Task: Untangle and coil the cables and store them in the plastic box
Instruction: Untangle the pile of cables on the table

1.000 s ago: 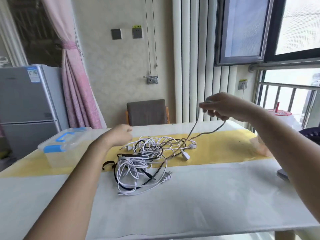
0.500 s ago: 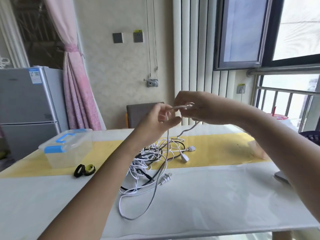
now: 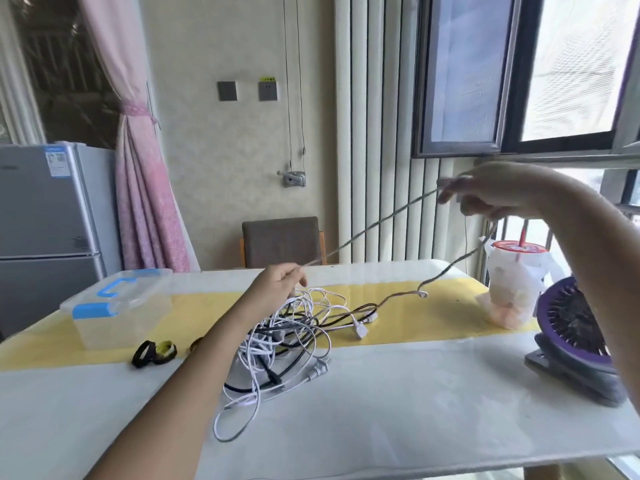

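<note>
Two hands: we hold our left hand [image 3: 281,285] and right hand [image 3: 493,192] above the table [image 3: 398,417], well apart, with one grey cable [image 3: 364,233] stretched taut between them.
Left grip: low, just above the tangle; our thumb and fingers pinch the grey cable at the lower end of the stretch.
Right grip: raised high beside the window; our fingers curl round the same cable, which drops from this hand in a slack line to the yellow runner [image 3: 440,317].
Tangle of cables [image 3: 294,329]: white and black leads are heaped mid-table, with plugs lying at the right and near sides; one white loop trails toward us.
Plastic box [image 3: 117,308]: clear, with blue handle and latches and its lid on, at the table's left, well apart from the tangle.
Straps [image 3: 154,353]: black and yellow bands lie just in front of the box.
Right edge: a purple clip fan [image 3: 575,337] and a bagged drink cup [image 3: 514,282] stand close together.
</note>
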